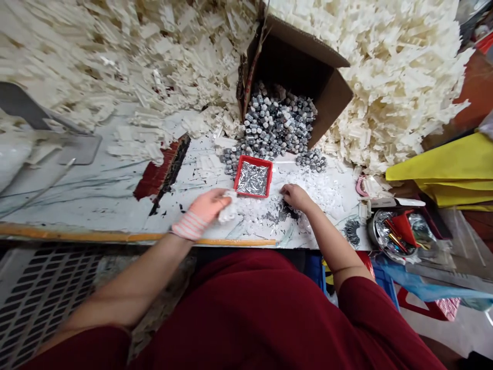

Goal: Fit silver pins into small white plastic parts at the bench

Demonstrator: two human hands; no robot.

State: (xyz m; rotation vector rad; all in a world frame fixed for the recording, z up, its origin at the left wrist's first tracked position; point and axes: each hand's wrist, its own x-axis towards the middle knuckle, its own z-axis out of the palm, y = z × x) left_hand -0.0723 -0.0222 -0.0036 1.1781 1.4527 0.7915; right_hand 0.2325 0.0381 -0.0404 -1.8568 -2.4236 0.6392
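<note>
Paint-spattered workbench (96,205) fills my view, heaped at upper left and upper right with off-white plastic parts (389,87), while a tipped cardboard box (296,56) spills grey cylindrical beads (273,121) at top centre. My hands are apart: my left hand (206,205) clutches a white wad (228,206), material unclear, just beside a red tray (265,177) of silver pieces (252,179); my curled right hand (296,198) rests on white crumbs (319,192) at centre right.

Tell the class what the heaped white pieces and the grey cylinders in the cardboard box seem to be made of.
The heaped white pieces look like moulded plastic: matt off-white, with crisp, repeated shapes. The grey cylinders look like dull metal, from their muted sheen and lighter bands, though a grey plastic cannot be ruled out from here.
</note>
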